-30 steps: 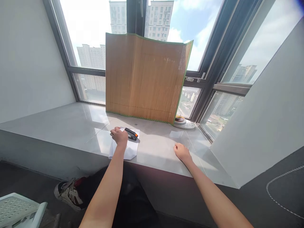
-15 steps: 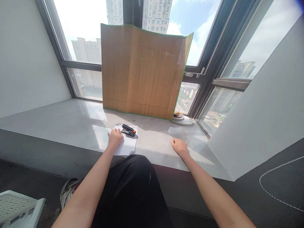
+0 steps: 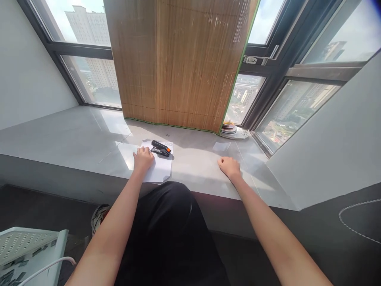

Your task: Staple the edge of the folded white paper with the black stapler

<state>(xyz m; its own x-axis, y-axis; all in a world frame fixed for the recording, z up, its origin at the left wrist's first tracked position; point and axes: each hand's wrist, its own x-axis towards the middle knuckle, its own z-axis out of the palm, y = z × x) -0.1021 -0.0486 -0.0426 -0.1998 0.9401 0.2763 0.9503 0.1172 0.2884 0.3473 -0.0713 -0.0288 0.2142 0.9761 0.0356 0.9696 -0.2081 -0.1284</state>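
The left hand (image 3: 143, 159) lies over the left side of the white paper (image 3: 160, 169), fingers spread and grasping nothing, so the step in hand looks like steadying the paper on the ledge (image 3: 193, 167). The black stapler (image 3: 160, 148) lies on the paper just right of those fingertips, its orange-marked end pointing away from the hand; whether a fingertip touches it I cannot tell. The right hand (image 3: 229, 167) rests on the ledge, well to the right of the paper, its fingers curled into a loose fist; whether something small is inside cannot be seen. In my judgement, a next move on the stapler would call for the right hand to uncurl and cross leftward, or the left to slide slightly right, with the paper kept flat under light pressure
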